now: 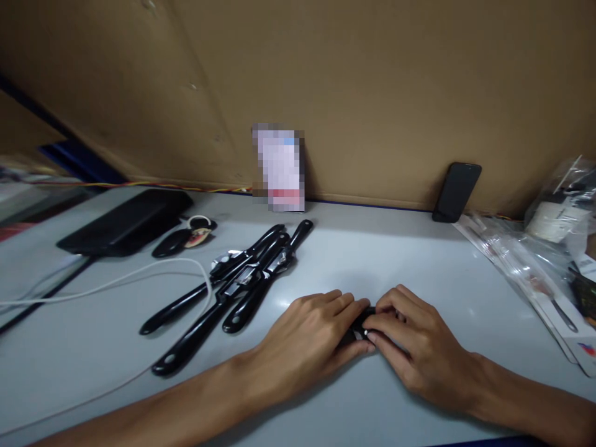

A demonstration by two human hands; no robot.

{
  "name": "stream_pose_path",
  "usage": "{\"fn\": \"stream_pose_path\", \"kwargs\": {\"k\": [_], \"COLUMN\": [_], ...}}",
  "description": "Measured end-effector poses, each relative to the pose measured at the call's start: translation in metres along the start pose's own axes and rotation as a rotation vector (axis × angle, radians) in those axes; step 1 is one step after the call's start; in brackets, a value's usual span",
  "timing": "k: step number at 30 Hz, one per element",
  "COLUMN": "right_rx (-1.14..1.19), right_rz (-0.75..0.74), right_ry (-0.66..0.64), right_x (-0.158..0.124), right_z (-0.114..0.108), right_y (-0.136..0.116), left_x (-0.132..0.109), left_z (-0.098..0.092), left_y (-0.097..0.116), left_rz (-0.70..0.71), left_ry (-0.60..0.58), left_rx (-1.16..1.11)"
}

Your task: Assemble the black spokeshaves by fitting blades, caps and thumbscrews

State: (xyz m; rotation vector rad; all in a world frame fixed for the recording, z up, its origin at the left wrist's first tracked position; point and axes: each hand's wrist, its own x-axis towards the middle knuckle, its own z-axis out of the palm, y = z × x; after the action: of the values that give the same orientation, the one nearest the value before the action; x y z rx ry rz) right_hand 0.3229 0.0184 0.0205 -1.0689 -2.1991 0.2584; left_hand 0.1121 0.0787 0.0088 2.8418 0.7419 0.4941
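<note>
Near the front of the grey table (410, 248), my left hand (311, 329) and my right hand (419, 347) meet over a small black object (359, 323). The fingers of my left hand wrap over its left side, and my right fingertips pinch its right end, where a tiny white spot shows. Most of the object is hidden under the fingers. To the left of my hands lies a pile of several black handled tools (246, 276) with shiny metal middles, crossing one another at a slant.
A black case (128, 220) and keys (184, 239) lie at the back left, with a white cable (139, 270) nearby. A blurred upright card (282, 167) and a phone (456, 192) lean on the cardboard wall (372, 93). Plastic-wrapped packages (531, 279) lie right.
</note>
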Motion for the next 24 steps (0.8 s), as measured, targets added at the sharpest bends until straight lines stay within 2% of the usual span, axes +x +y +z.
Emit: {"fn": "stream_pose_path", "kwargs": {"k": [6, 11, 17, 22, 24], "right_rx": [-0.116, -0.153, 0.003, 0.162, 0.182], "right_rz": [-0.121, -0.161, -0.053, -0.005, 0.001], "right_ry": [-0.012, -0.007, -0.015, -0.122, -0.128], "right_x": [0.001, 0.000, 0.005, 0.005, 0.005], "right_z": [-0.001, 0.003, 0.004, -0.003, -0.006], "right_y": [0.001, 0.000, 0.000, 0.004, 0.007], "left_x": [-0.001, -0.001, 0.000, -0.001, -0.001], "left_z": [0.002, 0.002, 0.001, 0.000, 0.000], "left_y": [0.000, 0.000, 0.000, 0.000, 0.000], "left_rz": [0.004, -0.002, 0.002, 0.003, 0.002], "left_ry": [0.021, 0.032, 0.017, 0.009, 0.002], "left_rx": [0.010, 0.015, 0.007, -0.001, -0.002]}}
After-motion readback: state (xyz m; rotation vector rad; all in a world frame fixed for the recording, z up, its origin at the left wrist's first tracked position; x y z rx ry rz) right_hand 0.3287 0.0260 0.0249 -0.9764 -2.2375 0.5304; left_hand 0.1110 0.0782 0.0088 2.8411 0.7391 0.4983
